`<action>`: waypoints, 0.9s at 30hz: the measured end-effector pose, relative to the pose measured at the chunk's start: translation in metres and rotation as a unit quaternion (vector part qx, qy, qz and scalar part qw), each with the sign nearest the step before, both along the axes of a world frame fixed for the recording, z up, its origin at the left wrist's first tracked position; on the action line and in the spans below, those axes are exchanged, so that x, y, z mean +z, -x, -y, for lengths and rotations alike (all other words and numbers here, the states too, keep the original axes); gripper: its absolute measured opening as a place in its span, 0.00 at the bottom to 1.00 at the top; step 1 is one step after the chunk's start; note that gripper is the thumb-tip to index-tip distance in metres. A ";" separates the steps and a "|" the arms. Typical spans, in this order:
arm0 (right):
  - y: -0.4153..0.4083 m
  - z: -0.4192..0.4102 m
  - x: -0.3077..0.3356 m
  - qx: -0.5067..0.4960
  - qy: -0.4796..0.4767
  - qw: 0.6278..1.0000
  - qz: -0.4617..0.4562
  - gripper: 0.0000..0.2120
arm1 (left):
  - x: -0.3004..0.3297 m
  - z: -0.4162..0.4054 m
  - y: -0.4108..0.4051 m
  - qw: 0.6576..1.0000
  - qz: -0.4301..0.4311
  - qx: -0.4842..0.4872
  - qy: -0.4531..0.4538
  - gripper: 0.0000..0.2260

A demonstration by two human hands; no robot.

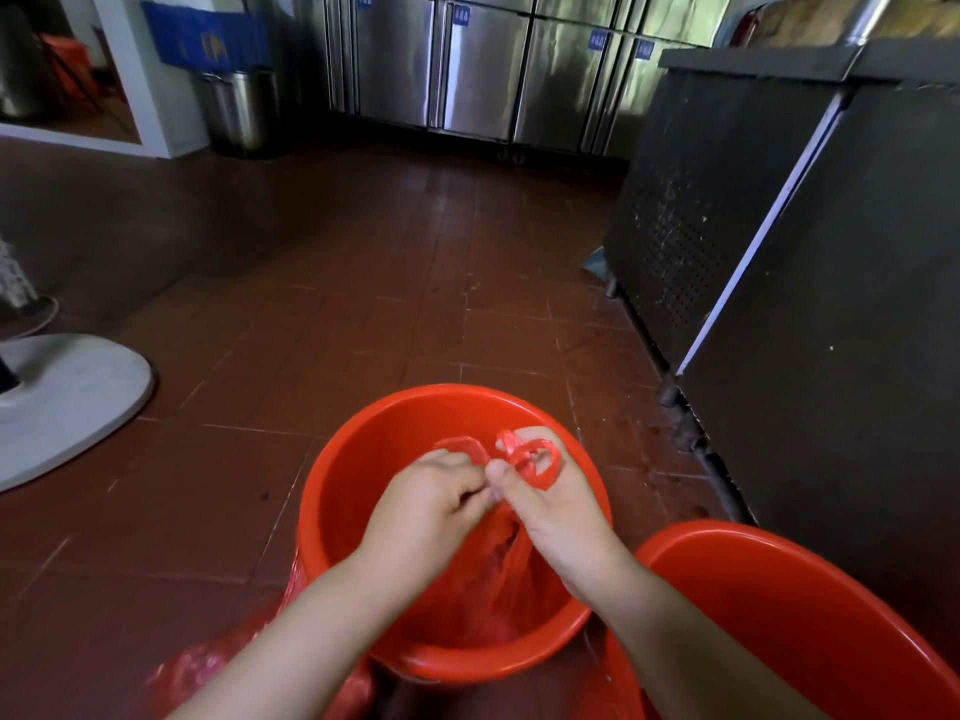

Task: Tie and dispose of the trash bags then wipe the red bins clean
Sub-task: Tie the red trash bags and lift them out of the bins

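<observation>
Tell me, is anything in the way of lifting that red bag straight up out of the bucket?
Nothing visible is. Both the left hand and the right hand already pinch the bag by its handles, above the open bucket. No lid or other thing sits over it.

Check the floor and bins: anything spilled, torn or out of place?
Nothing spilled. A second red bag lies loose on the floor left of the bin. Both hands hold the handles of the bag inside it.
</observation>
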State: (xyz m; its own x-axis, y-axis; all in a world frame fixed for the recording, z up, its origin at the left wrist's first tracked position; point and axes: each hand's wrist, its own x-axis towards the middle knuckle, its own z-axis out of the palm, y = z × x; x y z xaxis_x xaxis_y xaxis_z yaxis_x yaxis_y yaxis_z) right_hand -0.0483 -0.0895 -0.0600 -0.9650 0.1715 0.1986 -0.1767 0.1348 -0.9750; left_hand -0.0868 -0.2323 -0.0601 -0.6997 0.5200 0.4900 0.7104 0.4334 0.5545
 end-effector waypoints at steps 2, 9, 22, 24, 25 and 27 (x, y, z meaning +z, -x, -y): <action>0.000 0.000 0.000 -0.019 -0.015 1.000 -0.002 0.07 | -0.002 -0.001 0.001 0.997 0.062 -0.004 -0.042 0.09; -0.001 -0.002 0.003 -0.012 0.006 0.998 0.056 0.12 | 0.020 -0.009 0.003 0.916 0.311 -0.043 -0.252 0.11; 0.004 -0.014 0.037 0.023 0.176 0.966 0.190 0.21 | 0.013 -0.007 -0.016 0.953 0.161 0.007 -0.256 0.04; 0.001 -0.019 0.039 0.066 0.208 0.954 0.205 0.09 | 0.002 -0.002 -0.017 0.970 0.096 -0.012 -0.221 0.02; -0.001 -0.021 0.040 0.083 0.215 0.952 0.203 0.03 | -0.003 0.000 -0.017 0.974 0.089 -0.013 -0.206 0.01; -0.002 -0.024 0.038 0.094 0.192 0.958 0.191 0.08 | -0.009 0.001 -0.013 0.976 0.101 0.002 -0.194 0.03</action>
